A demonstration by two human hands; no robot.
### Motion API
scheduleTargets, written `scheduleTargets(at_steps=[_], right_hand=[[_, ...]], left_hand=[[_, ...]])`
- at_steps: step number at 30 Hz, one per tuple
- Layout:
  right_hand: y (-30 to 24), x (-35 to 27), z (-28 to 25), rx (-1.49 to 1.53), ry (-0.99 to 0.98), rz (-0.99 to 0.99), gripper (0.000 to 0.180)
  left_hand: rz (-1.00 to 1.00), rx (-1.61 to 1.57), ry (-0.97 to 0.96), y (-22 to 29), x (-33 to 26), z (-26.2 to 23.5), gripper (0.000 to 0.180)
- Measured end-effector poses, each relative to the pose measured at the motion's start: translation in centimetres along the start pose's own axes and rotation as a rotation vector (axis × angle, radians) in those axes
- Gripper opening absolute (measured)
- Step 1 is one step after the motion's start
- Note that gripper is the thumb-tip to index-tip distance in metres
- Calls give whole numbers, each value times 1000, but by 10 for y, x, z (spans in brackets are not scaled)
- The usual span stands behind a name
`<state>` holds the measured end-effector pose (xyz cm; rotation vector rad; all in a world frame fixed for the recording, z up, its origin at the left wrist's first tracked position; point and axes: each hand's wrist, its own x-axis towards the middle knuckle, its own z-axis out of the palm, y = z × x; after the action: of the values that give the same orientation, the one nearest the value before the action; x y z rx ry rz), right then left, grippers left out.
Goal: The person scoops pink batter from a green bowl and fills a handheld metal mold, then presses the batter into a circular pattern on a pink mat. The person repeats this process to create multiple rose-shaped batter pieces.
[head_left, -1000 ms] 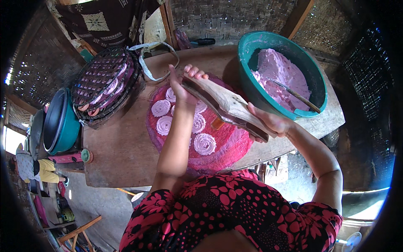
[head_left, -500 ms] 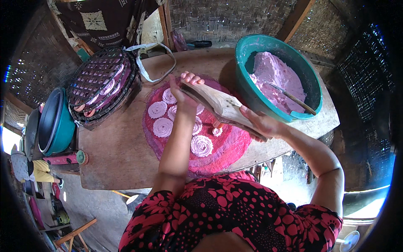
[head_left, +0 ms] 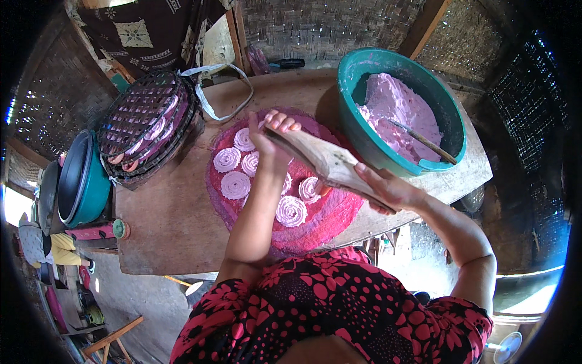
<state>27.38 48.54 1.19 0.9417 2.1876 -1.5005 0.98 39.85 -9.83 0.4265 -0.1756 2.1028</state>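
Both my hands grip a long, pale wooden hand press [head_left: 330, 159], held slantwise above a round pink-red mat [head_left: 339, 219]. My left hand [head_left: 267, 141] is wrapped round its far left end, fingers curled over the top. At its near right end, my right hand [head_left: 393, 189] is closed with the thumb on top. A pink spiral of paste [head_left: 309, 190] lies under the press's lower edge, beside a small orange-brown part mostly hidden there. Several other pink spirals [head_left: 235, 185] sit on the mat; my left forearm and the press cover some of them.
A green basin [head_left: 350, 91] of pink paste with a stick [head_left: 424, 142] stands at the right of the wooden table [head_left: 163, 230]. Stacked dark woven trays [head_left: 142, 115] with pink pieces rest at left, near another green basin [head_left: 97, 182]. A person [head_left: 57, 246] is at far left.
The small rosette beneath the press has grown into a wider spiral. Both hands and the press have shifted slightly right and toward me.
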Motion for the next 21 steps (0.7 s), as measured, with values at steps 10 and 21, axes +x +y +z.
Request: scheduleTargets(at_steps=[10,21], right_hand=[[25,21,-3,127,170,-163,65],[32,27,3,394,159,-318,62]], left_hand=[[29,443,438,-14,50,53,58],[-462,1478,332,-1,-45,-25,67]])
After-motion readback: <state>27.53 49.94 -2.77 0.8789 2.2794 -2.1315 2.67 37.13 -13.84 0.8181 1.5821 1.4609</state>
